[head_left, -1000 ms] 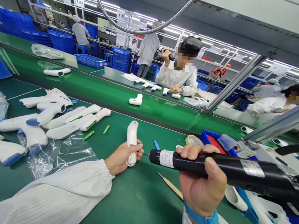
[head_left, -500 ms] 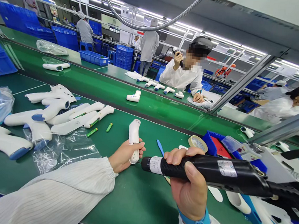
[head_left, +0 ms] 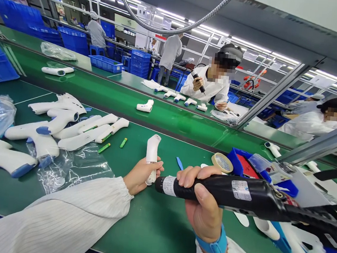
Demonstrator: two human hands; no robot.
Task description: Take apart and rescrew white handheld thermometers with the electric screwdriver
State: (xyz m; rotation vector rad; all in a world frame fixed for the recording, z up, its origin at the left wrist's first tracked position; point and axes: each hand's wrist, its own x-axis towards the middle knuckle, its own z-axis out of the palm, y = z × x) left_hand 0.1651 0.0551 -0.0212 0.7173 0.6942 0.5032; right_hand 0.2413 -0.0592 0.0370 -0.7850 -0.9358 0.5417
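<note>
Lining up a white casing [head_left: 152, 151] and a black driver [head_left: 225, 189]

Nearest me, right of lower centre, the right hand [head_left: 203, 203] wraps firmly round the black driver, a blue wristband [head_left: 218, 242] below it. At mid-frame the left hand [head_left: 138, 175] pinches the white casing between thumb and fingers, upright in view, its lower end just beside the driver's nose. I can't make out the bit, so I can't tell whether it touches. I judge this a screwing step at the casing's lower end; the next move calls for a steady left pinch and the driver kept in line, pressed gently lest the bit slip.

Farther off, at left, white units [head_left: 44, 136] lie heaped near loose green batteries [head_left: 104, 148]. Beyond, a green belt [head_left: 100, 96] crosses the frame; above centre right, a co-worker [head_left: 204, 84] holds another driver [head_left: 198, 81].
</note>
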